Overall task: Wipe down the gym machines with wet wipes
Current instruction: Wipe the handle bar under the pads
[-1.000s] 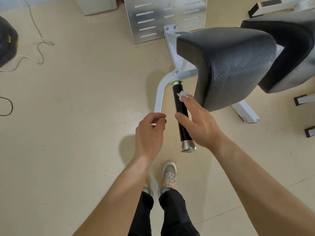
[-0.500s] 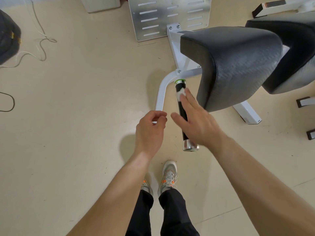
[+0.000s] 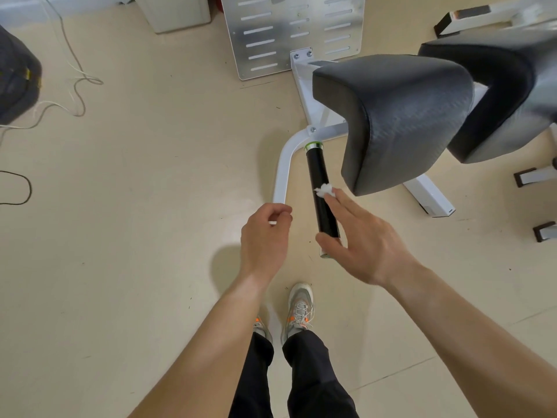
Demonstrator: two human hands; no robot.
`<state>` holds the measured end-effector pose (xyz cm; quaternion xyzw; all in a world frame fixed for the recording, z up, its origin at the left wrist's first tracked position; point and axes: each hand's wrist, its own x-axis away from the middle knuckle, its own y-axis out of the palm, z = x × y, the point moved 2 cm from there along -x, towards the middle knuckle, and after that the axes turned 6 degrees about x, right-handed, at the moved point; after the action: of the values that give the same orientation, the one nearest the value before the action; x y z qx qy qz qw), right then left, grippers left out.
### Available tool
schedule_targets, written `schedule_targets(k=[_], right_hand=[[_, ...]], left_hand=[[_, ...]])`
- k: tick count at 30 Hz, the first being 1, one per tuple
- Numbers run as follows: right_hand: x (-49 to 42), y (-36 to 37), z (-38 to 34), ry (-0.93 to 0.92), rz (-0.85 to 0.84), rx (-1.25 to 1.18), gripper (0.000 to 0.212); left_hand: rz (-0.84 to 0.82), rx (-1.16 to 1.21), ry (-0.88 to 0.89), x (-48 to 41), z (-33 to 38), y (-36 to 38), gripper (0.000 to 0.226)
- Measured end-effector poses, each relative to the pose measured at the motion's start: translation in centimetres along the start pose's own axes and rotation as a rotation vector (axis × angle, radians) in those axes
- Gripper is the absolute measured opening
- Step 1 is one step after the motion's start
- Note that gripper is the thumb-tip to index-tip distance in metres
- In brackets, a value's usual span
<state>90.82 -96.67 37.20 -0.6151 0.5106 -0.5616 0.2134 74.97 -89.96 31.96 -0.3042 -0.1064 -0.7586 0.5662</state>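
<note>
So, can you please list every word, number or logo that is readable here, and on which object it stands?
No text can be read in this view.
Yellow tag on the black bag: too blurred to read.
Slotted metal plate, black handle, seat pad, shoes: no visible lettering.

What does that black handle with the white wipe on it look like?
The black handle is a smooth, slightly shiny round bar, rubbery or plastic by its look. A green-and-silver ring caps its far end by the white frame tube; a silver cap at the near end peeks out behind the thumb. It lies beside the dark seat pad. The straight fingers of the right hand press a crumpled white wipe against its middle.
</note>
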Motion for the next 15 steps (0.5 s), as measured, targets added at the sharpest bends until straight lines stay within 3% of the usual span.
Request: schedule_targets(k=[2,8,15], right_hand=[[2.0,0.2,0.1,0.0,0.007,-0.034,0.081],[6.1,1.5,0.4,0.039,0.074,-0.247,0.065],[8.7,3.4,0.9,0.131,0.167,-0.445,0.058]], left_hand=[[-0.03,-0.026,0.017,0.6,0.2,0.5,0.017],[-0.146,-0.11,0.151,2.9,0.5,1.8,0.018],[-0.122,-0.108,0.196,4.7,-0.5,2.3,0.018]])
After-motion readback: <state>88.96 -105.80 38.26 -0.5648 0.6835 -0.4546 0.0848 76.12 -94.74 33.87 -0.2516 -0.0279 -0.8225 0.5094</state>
